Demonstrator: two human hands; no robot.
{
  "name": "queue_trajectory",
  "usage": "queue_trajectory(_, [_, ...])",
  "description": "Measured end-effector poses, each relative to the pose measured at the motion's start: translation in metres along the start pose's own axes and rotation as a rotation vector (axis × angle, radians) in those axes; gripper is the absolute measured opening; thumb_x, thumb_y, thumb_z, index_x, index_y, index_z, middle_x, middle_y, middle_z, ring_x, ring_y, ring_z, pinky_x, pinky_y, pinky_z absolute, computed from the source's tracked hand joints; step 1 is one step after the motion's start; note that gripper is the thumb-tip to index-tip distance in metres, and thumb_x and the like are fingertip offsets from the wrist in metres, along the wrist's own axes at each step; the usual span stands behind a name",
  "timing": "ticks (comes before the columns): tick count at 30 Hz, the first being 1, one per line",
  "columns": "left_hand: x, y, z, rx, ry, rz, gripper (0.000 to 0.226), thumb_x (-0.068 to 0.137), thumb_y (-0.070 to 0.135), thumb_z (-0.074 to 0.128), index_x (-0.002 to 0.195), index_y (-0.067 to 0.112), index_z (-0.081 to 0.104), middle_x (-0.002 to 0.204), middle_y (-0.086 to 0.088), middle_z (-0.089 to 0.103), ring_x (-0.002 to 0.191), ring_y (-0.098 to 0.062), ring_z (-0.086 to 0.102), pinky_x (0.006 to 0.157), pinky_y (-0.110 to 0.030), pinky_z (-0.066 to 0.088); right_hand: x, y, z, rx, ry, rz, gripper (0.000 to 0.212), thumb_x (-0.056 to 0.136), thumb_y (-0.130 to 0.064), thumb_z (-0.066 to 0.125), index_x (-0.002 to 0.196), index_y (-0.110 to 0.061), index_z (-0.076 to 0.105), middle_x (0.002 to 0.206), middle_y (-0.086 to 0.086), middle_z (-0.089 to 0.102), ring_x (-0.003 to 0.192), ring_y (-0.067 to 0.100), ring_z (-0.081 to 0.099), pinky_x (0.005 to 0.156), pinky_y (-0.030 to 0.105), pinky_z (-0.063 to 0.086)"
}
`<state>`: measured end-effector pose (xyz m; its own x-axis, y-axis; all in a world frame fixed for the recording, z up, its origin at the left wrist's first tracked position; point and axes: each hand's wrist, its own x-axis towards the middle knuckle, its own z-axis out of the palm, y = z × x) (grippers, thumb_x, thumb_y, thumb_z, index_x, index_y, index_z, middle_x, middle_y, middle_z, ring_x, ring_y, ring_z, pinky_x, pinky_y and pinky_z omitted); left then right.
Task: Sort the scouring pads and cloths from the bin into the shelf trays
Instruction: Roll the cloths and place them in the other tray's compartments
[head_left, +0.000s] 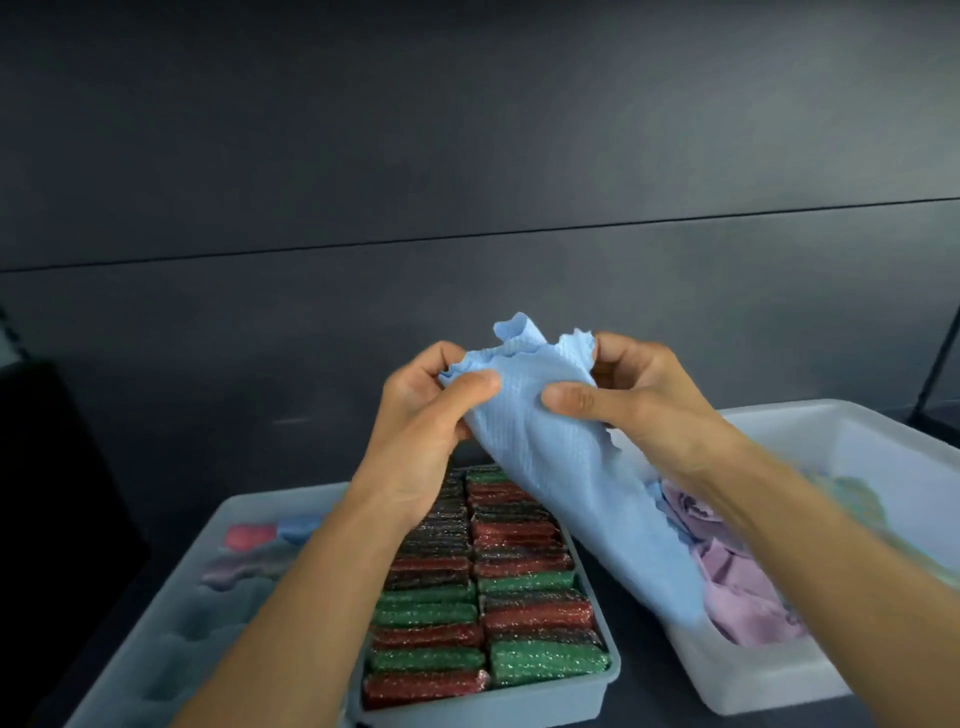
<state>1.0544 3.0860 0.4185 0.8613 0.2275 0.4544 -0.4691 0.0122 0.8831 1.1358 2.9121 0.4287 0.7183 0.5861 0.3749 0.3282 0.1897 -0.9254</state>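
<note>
Dark grey wall panels (467, 156) are filling the background, and below them three containers are sitting on a dark shelf surface (644, 693).

We are holding a blue cloth (561, 467) up in the air, above the gap between the middle tray and the bin (753, 686). Our left hand (421, 410) is pinching the cloth's upper left edge, thumb pressed on the front and fingers curled behind. Our right hand (639, 395) is pinching the upper right edge the same way, thumb flat on the front and fingers curled over the ragged top. The cloth's lower end is hanging down to the bin's near left corner, where purple cloths (737, 587) are lying in a heap.

The pad tray (613, 670) in the middle is looking packed with rows of red and green scouring pads (519, 597). The cloth tray (291, 493) on the left is holding a pink roll (249, 535) and a blue roll (301, 525), though that side is blurred.

We are judging this to be the cloth step: one cloth is out of the bin and we are gathering it before placing. The next move is probably calling for folding or rolling the cloth small, then carrying it left across the pads to the cloth tray, minding the loose tail so it is not dragging over the pads.
</note>
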Motion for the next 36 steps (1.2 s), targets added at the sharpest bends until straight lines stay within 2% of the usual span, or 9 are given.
queue_trajectory(4, [-0.005,0.018,-0.027,0.016,-0.002,-0.046,0.018,0.071,0.011,0.066,0.066,0.019,0.051,0.067,-0.002,0.054,0.062,-0.013,0.051,0.056,-0.026,0.04,0.004,0.001,0.036,0.027,0.037,-0.018,0.029,0.069,-0.009,0.084,0.091,-0.003,0.067,0.086,0.016,0.07,0.076,0.026,0.067,0.071,0.041,0.056])
queue_trajectory(6, [-0.01,0.026,-0.038,0.04,-0.027,-0.075,0.006,0.076,0.01,0.063,0.079,0.014,0.062,0.075,-0.005,0.063,0.069,-0.016,0.061,0.06,-0.029,0.049,0.007,0.001,0.053,-0.035,0.099,-0.088,0.018,0.074,-0.006,0.08,0.086,-0.006,0.067,0.08,0.009,0.07,0.072,0.019,0.067,0.067,0.036,0.056])
queue_trajectory(9, [-0.015,0.034,-0.047,0.146,-0.033,-0.084,0.028,0.078,0.027,0.076,0.101,0.012,0.072,0.092,-0.009,0.074,0.084,-0.021,0.07,0.072,-0.031,0.056,0.008,0.002,0.073,-0.206,0.152,-0.184,0.018,0.074,-0.008,0.08,0.078,-0.011,0.064,0.067,-0.007,0.063,0.06,0.006,0.059,0.056,0.021,0.049])
queue_trajectory(16, [-0.019,0.036,-0.055,0.272,0.08,-0.112,0.016,0.085,0.021,0.072,0.097,0.011,0.075,0.087,-0.007,0.076,0.081,-0.017,0.071,0.073,-0.028,0.055,-0.001,0.015,0.093,-0.39,0.231,-0.228,0.031,0.075,-0.018,0.081,0.071,-0.007,0.052,0.06,-0.001,0.049,0.053,0.003,0.042,0.05,0.015,0.035])
queue_trajectory(20, [-0.017,0.034,-0.057,0.308,0.178,-0.184,0.046,0.062,0.048,0.081,0.084,0.011,0.065,0.085,-0.014,0.072,0.079,-0.019,0.068,0.081,-0.037,0.052,-0.008,0.017,0.094,-0.421,0.195,-0.232,0.018,0.078,-0.018,0.079,0.078,-0.013,0.062,0.071,-0.002,0.061,0.061,0.009,0.055,0.055,0.015,0.042])
queue_trajectory(24, [-0.017,0.039,-0.052,0.361,0.065,-0.152,0.039,0.065,0.039,0.079,0.08,0.004,0.071,0.073,-0.009,0.068,0.07,-0.014,0.063,0.07,-0.026,0.05,-0.011,0.018,0.094,-0.427,0.164,-0.262,0.018,0.078,-0.016,0.079,0.074,-0.014,0.062,0.07,-0.003,0.062,0.06,0.005,0.053,0.057,0.014,0.04])
queue_trajectory(28, [-0.014,0.045,-0.051,0.386,-0.043,-0.14,0.01,0.083,0.018,0.074,0.091,0.013,0.077,0.088,-0.008,0.075,0.081,-0.014,0.07,0.075,-0.024,0.056,-0.015,0.017,0.093,-0.407,0.168,-0.252,0.025,0.075,-0.025,0.081,0.075,-0.008,0.062,0.067,0.006,0.06,0.061,0.023,0.055,0.053,0.029,0.042])
queue_trajectory(33, [-0.014,0.046,-0.05,0.416,-0.117,-0.176,0.014,0.094,0.02,0.061,0.091,0.016,0.074,0.082,0.003,0.072,0.078,-0.011,0.067,0.073,-0.025,0.05,-0.022,0.012,0.09,-0.366,0.178,-0.33,0.024,0.087,-0.022,0.068,0.073,-0.007,0.056,0.06,0.001,0.048,0.051,0.005,0.041,0.049,0.015,0.032])
queue_trajectory(36, [-0.015,0.047,-0.049,0.382,-0.115,-0.167,0.023,0.096,0.025,0.058,0.078,0.022,0.073,0.077,0.007,0.069,0.076,-0.007,0.062,0.076,-0.023,0.046,-0.024,0.007,0.088,-0.359,0.164,-0.353,0.016,0.095,-0.016,0.058,0.081,-0.011,0.06,0.068,0.008,0.052,0.058,0.02,0.045,0.052,0.022,0.034])
